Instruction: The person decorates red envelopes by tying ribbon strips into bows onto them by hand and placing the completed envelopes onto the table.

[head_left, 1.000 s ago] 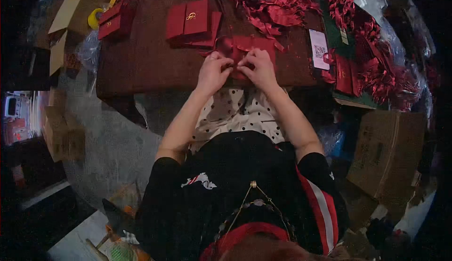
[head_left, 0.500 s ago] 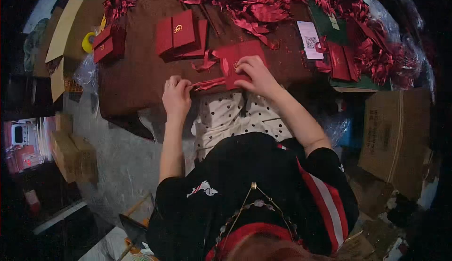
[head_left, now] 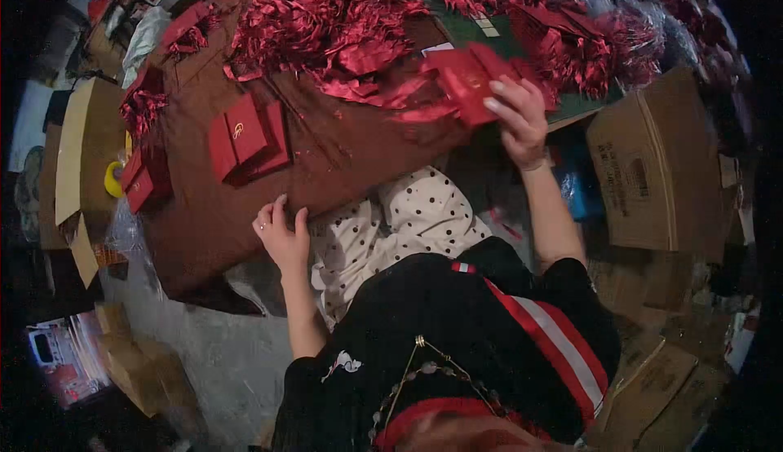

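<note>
holding one red case (head_left: 463, 85), right hand (head_left: 522, 119); two cases (head_left: 242, 141) near left hand (head_left: 282, 237)

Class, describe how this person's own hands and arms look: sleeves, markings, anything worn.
The left hand and right hand are ungloved; a ring shows on the left. Forearms are bare below short black sleeves. Near the right sleeve runs a pale stripe edged in red.

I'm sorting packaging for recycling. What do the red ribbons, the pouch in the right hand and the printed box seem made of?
Red ribbons: probably satin-like synthetic, glossy, with bright highlights along folds.
Pouch: card or fabric, fairly matte; flat panels suggest stiffness, but blur leaves it open.
Printed box: likely cardboard, with dull brown faces and straight edges.
</note>
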Tool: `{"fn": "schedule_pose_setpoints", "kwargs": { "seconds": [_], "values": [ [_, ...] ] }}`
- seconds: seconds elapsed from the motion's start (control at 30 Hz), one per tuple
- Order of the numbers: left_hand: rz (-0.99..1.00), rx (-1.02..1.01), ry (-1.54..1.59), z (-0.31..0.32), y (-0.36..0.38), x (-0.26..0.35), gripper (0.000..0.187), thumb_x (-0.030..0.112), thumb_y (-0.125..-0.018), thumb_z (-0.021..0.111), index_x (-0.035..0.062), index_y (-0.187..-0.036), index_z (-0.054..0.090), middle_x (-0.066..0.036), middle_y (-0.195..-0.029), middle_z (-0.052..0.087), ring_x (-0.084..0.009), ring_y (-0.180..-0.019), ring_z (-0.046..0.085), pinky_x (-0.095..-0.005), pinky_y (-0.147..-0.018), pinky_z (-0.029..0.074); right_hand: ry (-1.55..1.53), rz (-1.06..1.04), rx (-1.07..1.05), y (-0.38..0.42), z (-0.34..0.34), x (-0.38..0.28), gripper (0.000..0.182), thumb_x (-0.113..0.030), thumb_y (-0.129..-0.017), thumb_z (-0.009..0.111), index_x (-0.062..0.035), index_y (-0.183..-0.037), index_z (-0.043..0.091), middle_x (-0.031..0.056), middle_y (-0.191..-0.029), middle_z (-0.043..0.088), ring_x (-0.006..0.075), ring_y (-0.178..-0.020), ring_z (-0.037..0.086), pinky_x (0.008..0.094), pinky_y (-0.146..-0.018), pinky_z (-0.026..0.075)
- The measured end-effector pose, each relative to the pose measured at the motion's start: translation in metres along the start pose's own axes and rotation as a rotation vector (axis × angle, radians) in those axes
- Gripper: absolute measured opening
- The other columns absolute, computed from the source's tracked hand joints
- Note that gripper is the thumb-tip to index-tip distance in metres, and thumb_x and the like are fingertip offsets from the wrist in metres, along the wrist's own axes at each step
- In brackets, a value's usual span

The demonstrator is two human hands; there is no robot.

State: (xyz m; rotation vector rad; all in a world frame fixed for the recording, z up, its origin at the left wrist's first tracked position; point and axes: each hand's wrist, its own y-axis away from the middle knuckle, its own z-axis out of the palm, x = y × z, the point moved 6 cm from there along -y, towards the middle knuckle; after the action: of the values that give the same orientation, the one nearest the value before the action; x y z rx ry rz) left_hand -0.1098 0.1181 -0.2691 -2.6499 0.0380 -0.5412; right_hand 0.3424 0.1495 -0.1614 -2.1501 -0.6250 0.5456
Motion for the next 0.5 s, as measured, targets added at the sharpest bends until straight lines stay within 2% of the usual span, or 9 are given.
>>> {"fn": "schedule_pose_setpoints", "kwargs": {
  "seconds": [0.03, 0.1, 0.17, 0.27, 0.33, 0.37, 0.43, 0.5],
  "values": [
    [-0.004, 0.001, 0.001, 0.001, 0.001, -0.001, 0.044, 0.027, -0.082, 0.077, 0.0117, -0.122, 0.065, -0.014, -0.114, 0.057, -0.0366, -0.11, 0.05, -0.0464, -0.096, 0.044, 0.028, -0.016, 0.075, 0.006, -0.009, 0.025, 0.051, 0.006, -0.074, 0.056, -0.0148, -0.118, 0.072, 0.008, -0.128, 0.066, 0.0295, -0.124, 0.06, 0.0489, -0.108, 0.038],
    [0.007, 0.005, -0.017, 0.004, 0.002, -0.003, 0.044, 0.026, -0.082, 0.077, 0.0111, -0.122, 0.065, -0.014, -0.115, 0.057, -0.0367, -0.111, 0.049, -0.0464, -0.097, 0.043, 0.145, 0.074, 0.002, 0.02, -0.021, 0.06, 0.049, 0.008, -0.074, 0.057, -0.0128, -0.115, 0.073, 0.0084, -0.127, 0.067, 0.0297, -0.124, 0.059, 0.0486, -0.107, 0.039],
    [-0.033, -0.019, -0.024, 0.003, 0.005, -0.003, 0.043, 0.026, -0.083, 0.076, 0.0105, -0.122, 0.065, -0.015, -0.116, 0.057, -0.0369, -0.112, 0.049, -0.0473, -0.098, 0.043, 0.152, 0.04, 0.034, 0.033, -0.022, 0.077, 0.045, 0.009, -0.075, 0.057, -0.0112, -0.113, 0.073, 0.0084, -0.125, 0.067, 0.0302, -0.124, 0.059, 0.0485, -0.107, 0.04],
    [0.028, 0.007, -0.002, 0.001, 0.004, 0.001, 0.043, 0.025, -0.084, 0.075, 0.0104, -0.123, 0.064, -0.016, -0.118, 0.056, -0.0373, -0.112, 0.049, -0.0488, -0.098, 0.042, 0.114, 0.186, -0.094, 0.058, -0.013, 0.106, 0.042, 0.001, -0.078, 0.059, -0.0128, -0.116, 0.069, 0.0084, -0.126, 0.065, 0.0318, -0.124, 0.058, 0.0515, -0.108, 0.039],
    [0.017, -0.009, 0.002, 0.0, 0.002, 0.003, 0.043, 0.025, -0.084, 0.075, 0.0103, -0.123, 0.064, -0.016, -0.118, 0.056, -0.0376, -0.112, 0.049, -0.0485, -0.098, 0.042, 0.101, 0.154, -0.15, 0.058, -0.01, 0.099, 0.044, -0.003, -0.079, 0.059, -0.0149, -0.121, 0.067, 0.0081, -0.132, 0.062, 0.032, -0.127, 0.055, 0.0534, -0.11, 0.038],
    [0.008, -0.026, 0.005, -0.002, 0.002, 0.004, 0.043, 0.025, -0.085, 0.075, 0.0101, -0.123, 0.064, -0.016, -0.117, 0.056, -0.0378, -0.111, 0.049, -0.0483, -0.098, 0.042, 0.127, 0.229, -0.219, 0.062, -0.01, 0.097, 0.045, -0.005, -0.081, 0.058, -0.0169, -0.123, 0.065, 0.007, -0.136, 0.059, 0.0319, -0.131, 0.052, 0.0542, -0.111, 0.036],
    [-0.028, -0.06, 0.031, -0.005, -0.003, 0.007, 0.042, 0.025, -0.085, 0.075, 0.0093, -0.122, 0.064, -0.017, -0.116, 0.056, -0.037, -0.111, 0.05, -0.0471, -0.098, 0.042, 0.174, 0.166, -0.12, 0.054, -0.009, 0.088, 0.043, -0.006, -0.082, 0.059, -0.016, -0.124, 0.065, 0.0071, -0.136, 0.059, 0.0313, -0.131, 0.053, 0.0542, -0.112, 0.035],
    [-0.061, -0.027, 0.098, -0.011, -0.006, 0.005, 0.039, 0.024, -0.084, 0.076, 0.0092, -0.118, 0.066, -0.015, -0.114, 0.058, -0.035, -0.11, 0.051, -0.0447, -0.096, 0.043, 0.238, 0.083, -0.009, 0.04, -0.002, 0.073, 0.039, -0.006, -0.081, 0.062, -0.0125, -0.119, 0.067, 0.01, -0.132, 0.061, 0.033, -0.126, 0.056, 0.0521, -0.108, 0.039]
  ]
}}
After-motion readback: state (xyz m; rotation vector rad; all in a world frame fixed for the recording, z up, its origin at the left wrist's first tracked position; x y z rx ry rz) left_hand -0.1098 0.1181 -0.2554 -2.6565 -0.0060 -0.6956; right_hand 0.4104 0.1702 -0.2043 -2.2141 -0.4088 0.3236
